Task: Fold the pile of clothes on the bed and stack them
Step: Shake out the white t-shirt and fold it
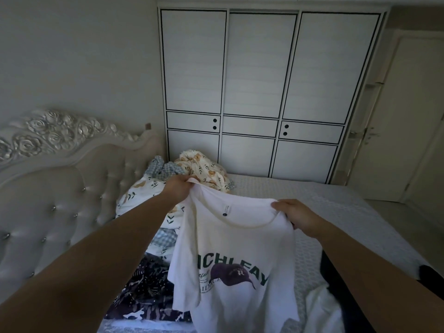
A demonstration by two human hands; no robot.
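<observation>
A white T-shirt (240, 248) with green lettering and a dark cap print hangs in the air above the bed (348, 212), its front facing me. My left hand (179, 187) grips one shoulder of the shirt. My right hand (296, 216) pinches the collar edge near the other shoulder. Under and left of the shirt lies a dark patterned garment (146, 292). A white garment (322, 311) lies at the lower right, with a black one (430, 272) beside it.
A heap of floral and blue-checked bedding (189, 174) sits against the tufted headboard (67, 193) on the left. White wardrobe doors (259, 92) stand behind the bed, and a door (408, 116) is at the right.
</observation>
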